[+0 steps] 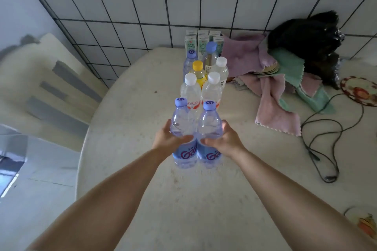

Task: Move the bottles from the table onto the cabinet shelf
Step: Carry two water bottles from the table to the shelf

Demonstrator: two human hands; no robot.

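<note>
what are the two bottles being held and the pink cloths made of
Left bottle and right bottle: clear, glossy, blue-tinted plastic by the look, since you see through them; caps opaque plastic. Pink cloths: soft matte fabric, maybe microfibre, draping in folds with zigzag edges.

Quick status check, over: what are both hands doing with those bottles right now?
Left hand grips one clear blue-capped plastic water bottle; right hand grips its twin. Six more bottles stand behind on the white table. Nothing in the way.

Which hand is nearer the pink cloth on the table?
Right. The right hand grips a bottle on the side toward the pink cloth; the left hand is beyond both gripped bottles.
</note>
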